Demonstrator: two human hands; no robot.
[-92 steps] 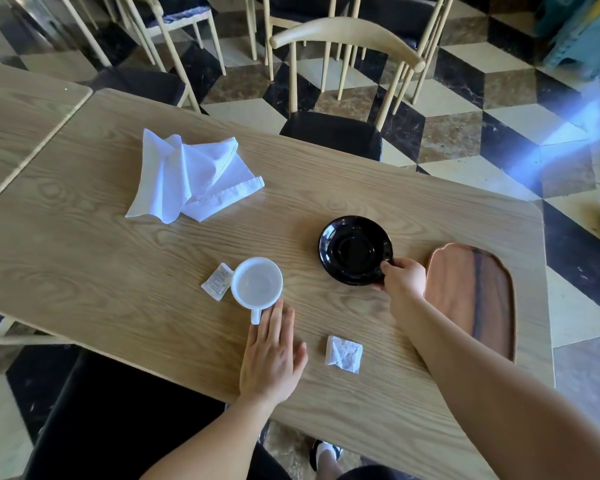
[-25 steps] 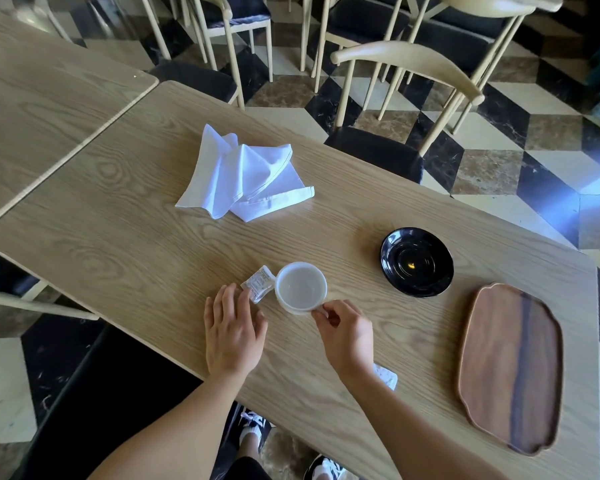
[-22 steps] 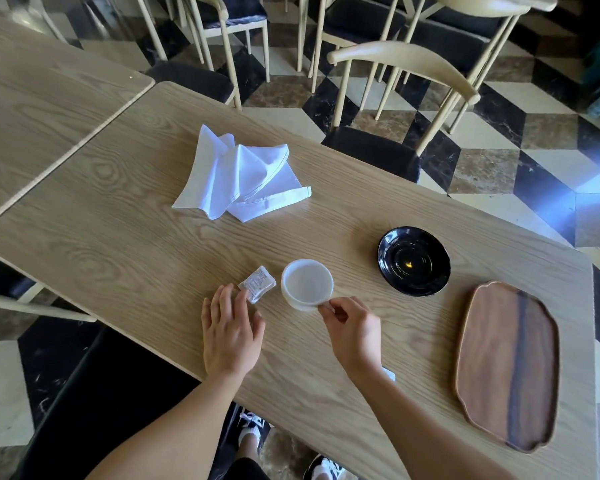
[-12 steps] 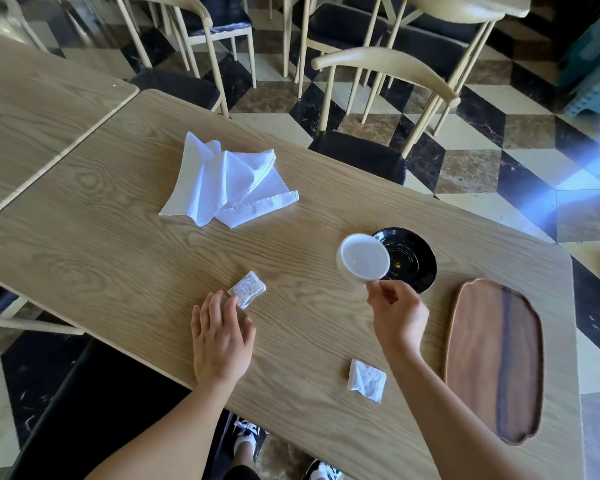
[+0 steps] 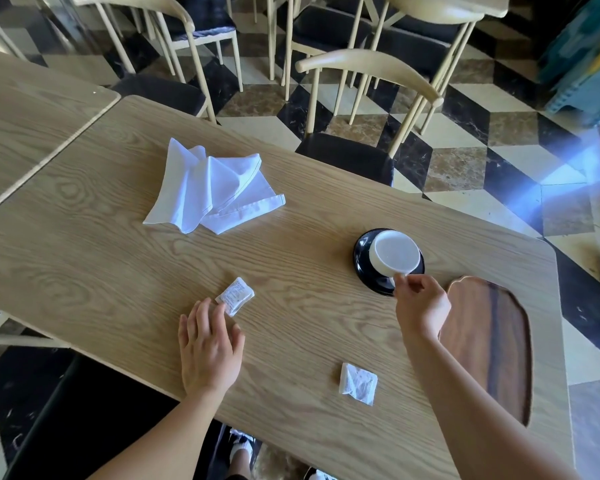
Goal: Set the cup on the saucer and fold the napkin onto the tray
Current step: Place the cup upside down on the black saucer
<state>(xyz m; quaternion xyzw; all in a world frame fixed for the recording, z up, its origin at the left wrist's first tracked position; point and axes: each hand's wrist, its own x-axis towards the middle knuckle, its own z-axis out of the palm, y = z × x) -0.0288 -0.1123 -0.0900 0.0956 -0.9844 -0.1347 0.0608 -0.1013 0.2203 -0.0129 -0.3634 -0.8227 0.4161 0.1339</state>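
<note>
The right hand [image 5: 421, 304] pinches the cup [image 5: 394, 255] by its handle at the near rim, fingers closed on it. The cup is over the black saucer [image 5: 364, 268]; whether it rests there or hangs just above cannot be told. Just right of that hand lies the wooden tray [image 5: 492, 344], bare, its near part hidden behind the forearm.

The left hand [image 5: 208, 344] lies flat and open on the surface [image 5: 101, 271], palm down, holding nothing. Its fingertips touch a small white packet [image 5: 235, 295]; the print on it is too small to read. A second packet [image 5: 358, 383] lies near the front edge, between the two arms, its print also unreadable.

The white napkin [image 5: 210, 192] sits rumpled and loosely folded at the far left of the surface, well apart from both hands and the tray. Nothing stands between it and the tray except the cup and saucer. Chairs [image 5: 361, 109] stand beyond, on a checkered floor [image 5: 465, 161].
</note>
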